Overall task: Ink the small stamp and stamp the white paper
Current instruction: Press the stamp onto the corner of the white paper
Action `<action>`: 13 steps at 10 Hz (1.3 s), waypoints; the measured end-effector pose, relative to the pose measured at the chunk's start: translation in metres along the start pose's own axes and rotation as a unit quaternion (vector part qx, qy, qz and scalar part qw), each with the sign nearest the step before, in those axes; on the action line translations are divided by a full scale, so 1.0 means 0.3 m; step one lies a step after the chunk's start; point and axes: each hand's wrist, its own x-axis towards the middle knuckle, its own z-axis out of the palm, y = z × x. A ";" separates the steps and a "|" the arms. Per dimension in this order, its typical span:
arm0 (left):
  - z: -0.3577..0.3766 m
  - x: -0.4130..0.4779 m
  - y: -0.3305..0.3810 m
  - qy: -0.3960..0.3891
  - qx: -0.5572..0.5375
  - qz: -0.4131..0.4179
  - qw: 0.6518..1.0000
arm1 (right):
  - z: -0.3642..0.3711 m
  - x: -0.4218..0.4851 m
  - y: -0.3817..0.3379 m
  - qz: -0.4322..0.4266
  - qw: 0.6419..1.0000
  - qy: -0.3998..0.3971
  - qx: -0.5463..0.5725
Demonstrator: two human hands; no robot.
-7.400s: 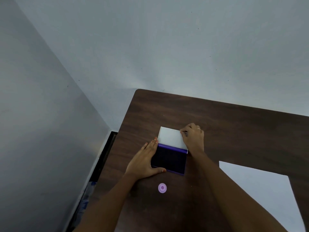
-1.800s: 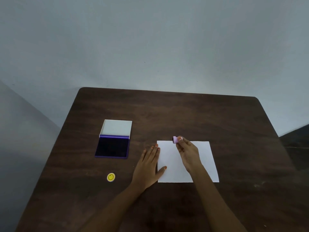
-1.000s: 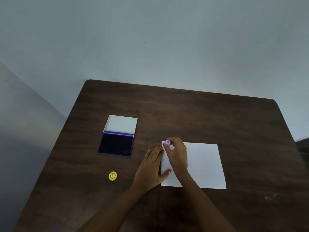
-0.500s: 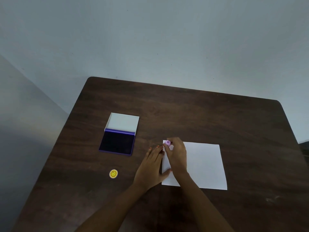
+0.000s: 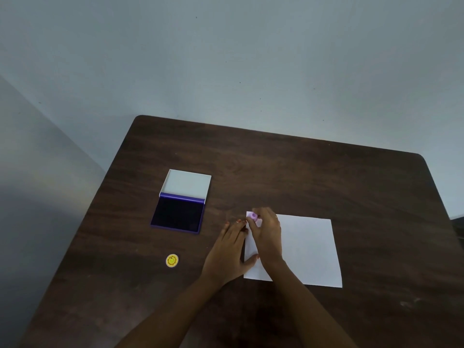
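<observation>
The right hand (image 5: 267,236) pinches the small pink stamp (image 5: 252,216) down at the white paper's (image 5: 307,249) far corner, the left hand (image 5: 227,252) flat beside it steadying the sheet, so inking looks done and the press seems underway

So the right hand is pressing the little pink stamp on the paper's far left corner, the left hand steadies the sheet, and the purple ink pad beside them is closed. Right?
Not quite: the head view shows the purple ink pad open, its white lid folded back. The rest holds.
</observation>
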 end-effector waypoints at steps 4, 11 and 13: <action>0.007 -0.003 0.002 -0.004 -0.024 -0.029 0.999 | -0.017 -0.006 -0.019 -0.021 1.000 -0.010 -0.007; 0.009 -0.010 0.010 0.025 -0.036 -0.026 0.999 | -0.035 -0.009 -0.035 -0.044 0.998 -0.022 -0.047; -0.006 -0.007 0.012 0.058 -0.036 0.009 0.998 | -0.075 0.023 -0.033 0.032 0.998 -0.012 0.044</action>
